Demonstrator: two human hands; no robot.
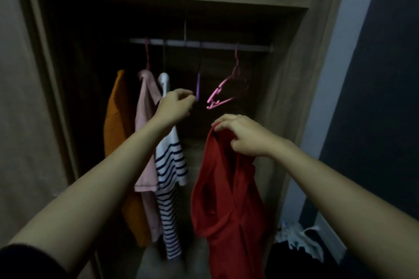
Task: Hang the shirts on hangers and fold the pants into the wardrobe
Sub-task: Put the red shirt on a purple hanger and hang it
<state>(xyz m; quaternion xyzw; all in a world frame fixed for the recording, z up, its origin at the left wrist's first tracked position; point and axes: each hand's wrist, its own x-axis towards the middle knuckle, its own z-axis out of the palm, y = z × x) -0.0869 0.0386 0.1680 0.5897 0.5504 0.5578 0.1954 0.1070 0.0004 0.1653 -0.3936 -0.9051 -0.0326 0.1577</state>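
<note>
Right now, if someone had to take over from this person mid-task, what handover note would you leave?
Left hand: pinches the lower end of the purple hanger, which hangs on the rail.
Right hand: grips the red shirt by its top; the shirt hangs free in front of the wardrobe.
Done: orange shirt, pink shirt and striped shirt hang on the rail.
Left: put the red shirt on a hanger; an empty pink hanger hangs tilted on the rail too. No pants are in view, so the folding cannot be judged.
</note>
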